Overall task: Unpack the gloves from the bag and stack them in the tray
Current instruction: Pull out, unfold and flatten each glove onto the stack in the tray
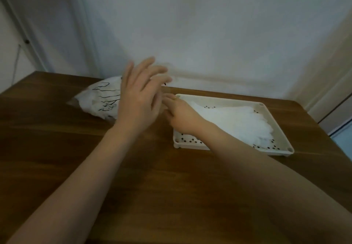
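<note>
The right hand lies over the near-left corner of the tray, fingers extended leftward and holding nothing; whether they touch the rim cannot be told. The white gloves lie stacked in the tray, right of those fingers. Farther back, the left hand hovers with fingers spread and straight, in front of the bag on the table.

Dark wooden table, plastic bag lying left, cream tray right

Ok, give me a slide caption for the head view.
Left hand raised by the bag; right hand at the tray of gloves.
</note>
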`<state>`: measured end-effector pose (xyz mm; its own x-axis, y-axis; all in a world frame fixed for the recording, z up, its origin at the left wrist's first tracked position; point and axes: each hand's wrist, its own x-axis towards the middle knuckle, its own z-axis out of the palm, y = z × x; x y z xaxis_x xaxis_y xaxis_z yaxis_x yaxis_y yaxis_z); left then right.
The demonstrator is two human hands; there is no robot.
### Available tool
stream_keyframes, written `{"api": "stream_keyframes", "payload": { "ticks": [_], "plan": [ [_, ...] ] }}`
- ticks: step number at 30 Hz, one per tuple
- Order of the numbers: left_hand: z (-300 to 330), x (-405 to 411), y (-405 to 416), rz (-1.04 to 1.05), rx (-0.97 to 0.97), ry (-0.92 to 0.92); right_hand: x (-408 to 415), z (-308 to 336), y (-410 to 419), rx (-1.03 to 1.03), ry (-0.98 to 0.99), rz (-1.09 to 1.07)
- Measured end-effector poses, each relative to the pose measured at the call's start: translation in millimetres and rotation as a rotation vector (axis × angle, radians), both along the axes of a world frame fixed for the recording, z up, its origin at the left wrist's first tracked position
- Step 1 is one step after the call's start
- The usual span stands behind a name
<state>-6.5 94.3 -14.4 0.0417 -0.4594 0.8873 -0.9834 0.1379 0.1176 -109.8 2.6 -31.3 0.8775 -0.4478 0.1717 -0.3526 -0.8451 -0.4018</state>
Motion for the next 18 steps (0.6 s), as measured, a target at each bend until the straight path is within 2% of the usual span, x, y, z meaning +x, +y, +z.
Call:
{"api": "stream_keyframes", "payload": {
  "ticks": [1,3,5,7,10,14,16,18],
  "plan": [
    [-4,11,6,0.120,0.055,0.087,16,-3,3,0.035,0.003,-0.005],
    [-16,32,11,0.275,0.267,0.427,42,-9,7,0.161,0.023,-0.057],
    [-26,52,12,0.274,0.424,0.729,66,-16,11,0.254,0.055,-0.086],
    [-34,61,11,0.229,0.494,0.860,81,-25,11,0.243,0.139,-0.091],
    [-48,63,10,0.185,0.530,0.917,94,-38,12,0.202,0.168,-0.118],
    [-59,68,4,0.162,0.548,0.759,96,-43,15,0.162,0.123,-0.189],
    [-59,68,3,0.105,0.494,0.817,93,-39,16,0.148,0.060,-0.200],
    [-59,67,4,0.097,0.470,0.831,84,-30,14,0.250,-0.072,-0.148]
  ]
}}
